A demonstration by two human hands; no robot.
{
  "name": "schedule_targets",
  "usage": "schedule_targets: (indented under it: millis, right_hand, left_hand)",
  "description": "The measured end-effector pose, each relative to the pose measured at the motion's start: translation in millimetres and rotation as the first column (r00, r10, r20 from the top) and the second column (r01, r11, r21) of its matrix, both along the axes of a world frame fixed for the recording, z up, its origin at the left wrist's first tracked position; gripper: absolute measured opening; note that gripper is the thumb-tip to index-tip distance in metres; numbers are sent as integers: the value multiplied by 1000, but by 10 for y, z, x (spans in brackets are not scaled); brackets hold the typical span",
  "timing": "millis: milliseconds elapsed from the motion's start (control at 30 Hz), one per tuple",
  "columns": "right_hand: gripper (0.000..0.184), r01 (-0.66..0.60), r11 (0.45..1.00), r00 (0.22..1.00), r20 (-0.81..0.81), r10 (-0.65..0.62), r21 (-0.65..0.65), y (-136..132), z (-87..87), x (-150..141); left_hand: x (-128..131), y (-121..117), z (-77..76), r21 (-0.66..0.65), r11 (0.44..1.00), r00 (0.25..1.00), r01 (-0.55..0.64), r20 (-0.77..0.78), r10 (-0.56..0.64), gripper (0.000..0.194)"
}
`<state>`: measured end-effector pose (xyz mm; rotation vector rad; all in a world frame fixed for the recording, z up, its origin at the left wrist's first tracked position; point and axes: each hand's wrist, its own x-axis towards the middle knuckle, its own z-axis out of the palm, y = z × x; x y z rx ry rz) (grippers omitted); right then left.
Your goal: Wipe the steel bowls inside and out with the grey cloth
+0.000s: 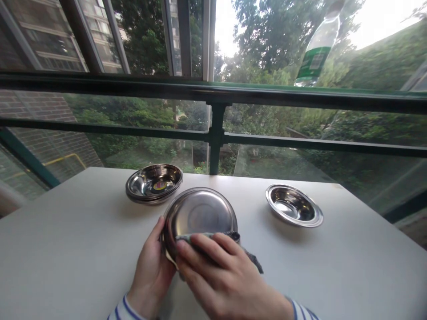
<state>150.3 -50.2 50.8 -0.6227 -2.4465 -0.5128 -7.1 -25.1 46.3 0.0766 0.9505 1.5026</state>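
Observation:
A shiny steel bowl (203,209) is tilted up in front of me with its underside facing me. My left hand (151,262) grips its left rim, the thumb along the edge and the other fingers hidden behind it. My right hand (220,271) presses a dark grey cloth (254,260) flat against the lower part of the bowl's underside. Most of the cloth is hidden beneath my fingers, and its end sticks out at the right.
A stack of steel bowls (155,182), the top one with a yellow and red sticker, stands at the back left of the white table (83,249). Another steel bowl (293,206) sits at the right. Behind run a dark railing (267,98) and windows; a green-labelled plastic bottle (315,58) stands there.

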Motion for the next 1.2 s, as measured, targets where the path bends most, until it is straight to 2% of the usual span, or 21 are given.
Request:
schedule_targets:
  millis: [100, 267, 367, 567, 733, 833, 933, 1067, 1200]
  right_hand:
    - [35, -10, 1000, 1000, 21, 9, 15, 4, 0, 27]
    - [38, 148, 982, 973, -163, -166, -116, 151, 42, 197]
    - [40, 216, 960, 940, -227, -254, -178, 157, 40, 179]
    - [43, 115, 987, 975, -176, -133, -114, 89, -10, 102]
    - [50, 217, 933, 889, -336, -310, -286, 116, -123, 121]
    - [56, 164, 927, 853, -423, -305, -337, 91, -217, 97]
    - [53, 94, 877, 779, -514, -359, -471, 94, -234, 111]
    - [45, 3, 792, 718, -550, -427, -610, 171, -136, 209]
    - [41, -24, 769, 743, -526, -413, -638, 259, 18, 289]
  left_hand:
    - [-27, 9, -9, 31, 999, 999, 12, -30, -11, 27]
    - [-5, 14, 9, 50, 999, 997, -1, -74, 4, 28]
    - [10, 4, 5, 58, 998, 997, 2, -82, 3, 29]
    - [-27, -5, 2, 84, 996, 995, 14, -97, -5, 29]
    - [-35, -18, 53, 95, 995, 994, 12, -112, -2, 29]
    - [-70, -27, 78, 89, 996, 994, -22, -103, 31, 27]
    - [-96, -37, 80, 112, 994, 997, -1, -73, 9, 26]
    - [-65, -54, 67, 131, 990, 997, 59, -51, -52, 26]
    - [-14, -76, 76, 159, 985, 997, 68, -46, -62, 21]
